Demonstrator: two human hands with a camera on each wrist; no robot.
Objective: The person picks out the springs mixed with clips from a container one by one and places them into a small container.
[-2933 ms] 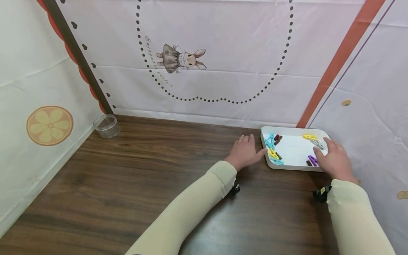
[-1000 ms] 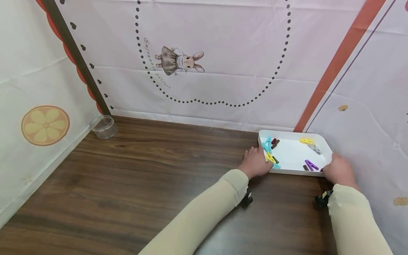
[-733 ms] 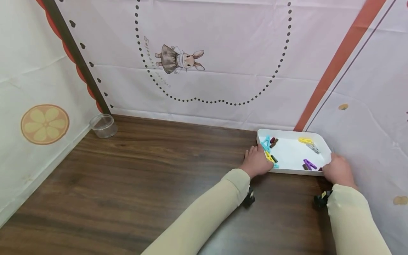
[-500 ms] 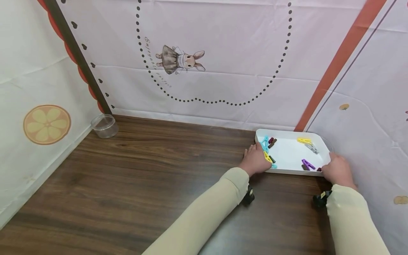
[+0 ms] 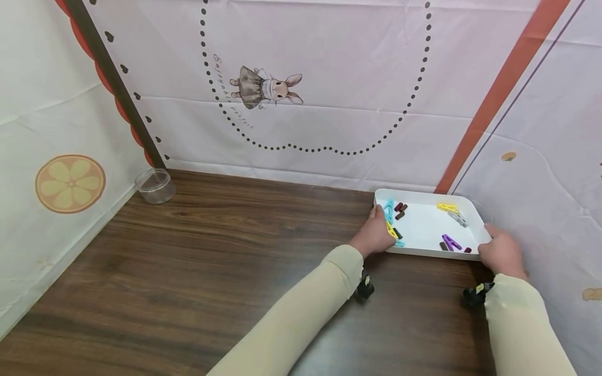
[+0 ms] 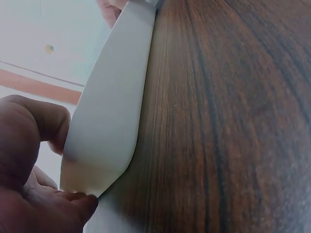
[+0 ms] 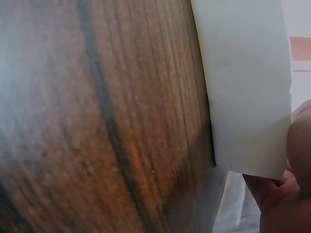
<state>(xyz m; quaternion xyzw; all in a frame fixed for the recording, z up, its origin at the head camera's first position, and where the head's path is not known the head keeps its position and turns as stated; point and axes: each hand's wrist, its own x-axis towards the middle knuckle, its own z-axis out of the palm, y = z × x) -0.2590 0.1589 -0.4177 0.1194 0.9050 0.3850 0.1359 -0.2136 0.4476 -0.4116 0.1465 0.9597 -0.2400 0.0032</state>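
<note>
A white rectangular tray (image 5: 423, 224) stands on the table at the right, with a hand at each end. My left hand (image 5: 374, 234) grips its left end. In the left wrist view thumb and fingers close round the corner of the tray wall (image 6: 112, 87). My right hand (image 5: 504, 253) holds the near right corner; part of that hand (image 7: 291, 199) shows at the wall's end in the right wrist view. Inside lie clothespins: light blue (image 5: 389, 211), yellow (image 5: 448, 207), grey (image 5: 458, 218) and purple (image 5: 451, 242). Small dark brown pieces (image 5: 400, 215) lie among them.
A clear round plastic tub (image 5: 155, 187) sits in the far left corner of the brown wooden table (image 5: 235, 240). White printed cloth (image 5: 329, 94) hangs behind the table, and cloth also stands close beside my right hand.
My hands came down from beside and over the tray and took hold of its two ends. The tray has since shifted slightly left, and small pieces in it have moved a little.
</note>
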